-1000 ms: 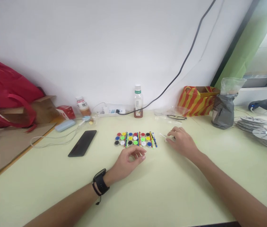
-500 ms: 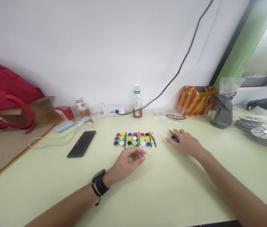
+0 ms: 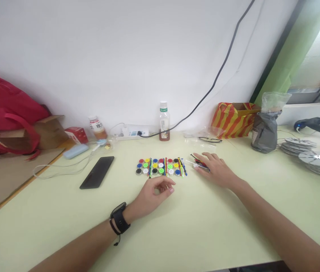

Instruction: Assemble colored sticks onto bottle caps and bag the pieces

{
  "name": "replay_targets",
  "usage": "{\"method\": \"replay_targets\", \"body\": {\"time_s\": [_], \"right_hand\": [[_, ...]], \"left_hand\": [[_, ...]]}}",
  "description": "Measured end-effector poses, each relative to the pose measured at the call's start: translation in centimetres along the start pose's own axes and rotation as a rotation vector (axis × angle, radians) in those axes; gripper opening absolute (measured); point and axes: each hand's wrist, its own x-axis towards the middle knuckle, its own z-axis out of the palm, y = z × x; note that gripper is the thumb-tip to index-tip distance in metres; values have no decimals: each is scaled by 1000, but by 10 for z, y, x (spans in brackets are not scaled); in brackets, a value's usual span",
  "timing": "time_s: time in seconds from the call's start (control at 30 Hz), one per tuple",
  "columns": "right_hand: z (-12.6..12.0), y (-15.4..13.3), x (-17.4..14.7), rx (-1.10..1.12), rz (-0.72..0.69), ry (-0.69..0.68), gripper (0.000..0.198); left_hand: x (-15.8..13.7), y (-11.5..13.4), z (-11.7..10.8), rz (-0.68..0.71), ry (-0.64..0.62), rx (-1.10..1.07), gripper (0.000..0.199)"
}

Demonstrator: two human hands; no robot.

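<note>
My left hand rests on the table with loosely curled fingers, thumb apart from them and nothing held. Just beyond it lie rows of small round coloured discs in red, yellow, blue, green, black and white. Bundles of thin coloured plastic strips stand between and to the right of the disc groups. To the right, my right hand spreads its fingers low over a small pile of strips and discs. The fingers partly hide this pile.
A black phone lies left of the discs. Behind them stand a drink bottle and a power strip. Eyeglasses, a striped bag, a grey bag and stacked grey discs are at right.
My right hand has shifted slightly left and its fingers have spread. The strips under it have moved left with it. My left hand stays put.
</note>
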Motion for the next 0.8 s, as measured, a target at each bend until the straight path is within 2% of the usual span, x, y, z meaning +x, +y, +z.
{"method": "replay_targets", "body": {"time_s": [0.13, 0.43, 0.53, 0.67, 0.8], "right_hand": [[1, -1, 3, 76, -84, -19, 39], [-13, 2, 1, 73, -67, -54, 26], [-15, 3, 1, 111, -67, -21, 32], [-16, 13, 9, 192, -29, 95, 42], [-13, 30, 30, 81, -7, 80, 49]], "left_hand": [[0, -1, 1, 5, -4, -4, 24], [0, -1, 0, 26, -10, -2, 22], [-1, 0, 0, 30, -26, 19, 22], [-4, 6, -2, 54, -32, 36, 26], [-5, 23, -10, 158, -185, -67, 49]]}}
